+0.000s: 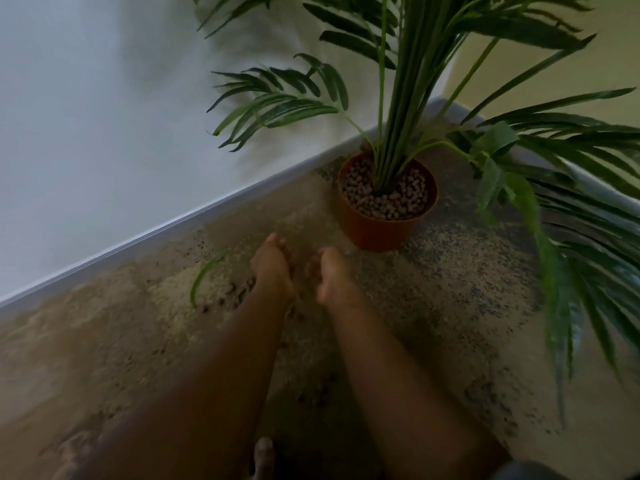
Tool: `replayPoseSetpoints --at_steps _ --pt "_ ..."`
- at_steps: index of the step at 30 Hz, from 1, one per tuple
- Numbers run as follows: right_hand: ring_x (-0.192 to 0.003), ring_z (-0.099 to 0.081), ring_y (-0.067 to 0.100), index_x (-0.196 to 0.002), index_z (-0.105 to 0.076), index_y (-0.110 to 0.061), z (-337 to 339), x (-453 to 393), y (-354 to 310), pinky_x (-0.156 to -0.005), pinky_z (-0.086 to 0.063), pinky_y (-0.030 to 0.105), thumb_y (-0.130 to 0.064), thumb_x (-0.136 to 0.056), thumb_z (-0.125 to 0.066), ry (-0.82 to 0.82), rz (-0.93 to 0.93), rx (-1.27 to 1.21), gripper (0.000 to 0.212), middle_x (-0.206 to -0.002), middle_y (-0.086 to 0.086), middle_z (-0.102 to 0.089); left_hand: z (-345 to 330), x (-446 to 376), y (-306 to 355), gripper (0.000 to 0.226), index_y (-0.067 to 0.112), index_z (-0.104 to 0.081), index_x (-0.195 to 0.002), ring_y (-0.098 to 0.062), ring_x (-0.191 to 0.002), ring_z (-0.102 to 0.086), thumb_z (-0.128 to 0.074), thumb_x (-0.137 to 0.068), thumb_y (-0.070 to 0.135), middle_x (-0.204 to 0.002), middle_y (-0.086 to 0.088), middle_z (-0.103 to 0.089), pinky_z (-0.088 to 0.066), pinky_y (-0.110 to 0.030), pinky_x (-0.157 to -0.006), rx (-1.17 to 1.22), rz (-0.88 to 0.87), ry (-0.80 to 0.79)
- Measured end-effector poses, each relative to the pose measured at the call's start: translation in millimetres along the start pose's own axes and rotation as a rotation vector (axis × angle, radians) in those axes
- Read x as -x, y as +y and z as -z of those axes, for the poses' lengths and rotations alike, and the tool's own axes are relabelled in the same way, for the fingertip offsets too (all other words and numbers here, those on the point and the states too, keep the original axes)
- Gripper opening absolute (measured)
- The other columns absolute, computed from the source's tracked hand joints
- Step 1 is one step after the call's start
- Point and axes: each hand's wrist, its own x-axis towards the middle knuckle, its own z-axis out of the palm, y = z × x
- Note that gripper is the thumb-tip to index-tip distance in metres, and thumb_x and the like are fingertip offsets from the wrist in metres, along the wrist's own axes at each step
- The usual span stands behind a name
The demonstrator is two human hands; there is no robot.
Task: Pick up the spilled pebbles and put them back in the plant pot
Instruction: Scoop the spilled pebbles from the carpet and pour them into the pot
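Pebbles (239, 294) lie loose on the carpet (450, 306) left of the left hand (272, 268); the plant pot (381, 230) stands far right. Right hand (332, 275) sits beside; blur hides both grips. Low fronds (277, 102) could knock carried pebbles loose.

Plant pot (375, 233): we see smooth, matt terracotta-coloured plastic.
Pebbles (388, 199): we see rough, matt, clay-like balls.
Carpet (450, 306): we see mottled, rough pile.
Skirting board (166, 230): we see smooth, painted, faintly glossy.
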Motion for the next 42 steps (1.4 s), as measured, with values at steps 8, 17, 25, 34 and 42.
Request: replayPoseSetpoints --at_steps 8,17,25,34,42 --pt "-0.126 -0.053 0.032 -0.136 -0.054 -0.008 25.6 -12.8 68.6 -0.106 -0.044 0.038 -0.038 -0.083 -0.069 -0.134 0.179 1.624 0.062 -0.14 0.016 -0.053 121.6 -15.9 -41.7 0.026 0.02 -0.063 -0.102 -0.016 -0.071 -0.063 -0.051 -0.084 0.033 -0.088 0.0 -0.066 -0.048 -0.026 -0.054 -0.631 -0.143 0.312" --pt "-0.14 -0.029 0.043 -0.153 -0.014 -0.014 68.6 1.6 104.9 -0.112 -0.034 0.048 -0.023 -0.09 -0.061 -0.213 0.249 2.064 0.079 -0.156 0.024 -0.018 178.4 3.1 -74.1 0.055 0.028 -0.052 -0.114 -0.024 -0.107 -0.048 -0.077 -0.068 0.046 -0.125 -0.007 -0.043 -0.049 -0.039 -0.091 -1.133 -0.12 0.235" --pt "-0.13 -0.046 0.034 -0.139 -0.042 -0.017 77.9 2.8 107.2 -0.106 -0.043 0.047 -0.01 -0.085 -0.067 -0.425 0.377 1.959 0.06 -0.147 0.014 -0.041 198.7 27.8 -81.6 0.104 0.013 -0.034 -0.14 -0.032 -0.133 -0.031 -0.073 -0.061 0.069 -0.145 -0.011 -0.028 -0.036 -0.048 -0.108 -1.107 -0.152 0.53" --pt "-0.121 -0.049 0.022 -0.126 -0.059 -0.02 79.8 1.9 120.2 -0.098 -0.047 0.039 -0.028 -0.088 -0.068 -0.605 0.52 1.882 0.04 -0.135 0.002 -0.042 219.1 15.2 -81.0 0.124 0.02 -0.032 -0.142 -0.038 -0.139 -0.026 -0.073 -0.041 0.082 -0.15 -0.014 -0.026 -0.03 -0.057 -0.111 -0.978 -0.055 0.57" --pt "-0.128 -0.043 0.023 -0.113 -0.063 -0.018 71.0 11.0 126.9 -0.099 -0.045 0.038 -0.024 -0.089 -0.064 -0.604 0.543 2.004 0.026 -0.15 0.004 -0.031 211.3 14.7 -83.4 0.031 0.029 -0.064 -0.1 -0.014 -0.1 -0.058 -0.075 -0.076 0.043 -0.113 -0.001 -0.061 -0.05 -0.033 -0.083 -1.031 -0.267 0.304"
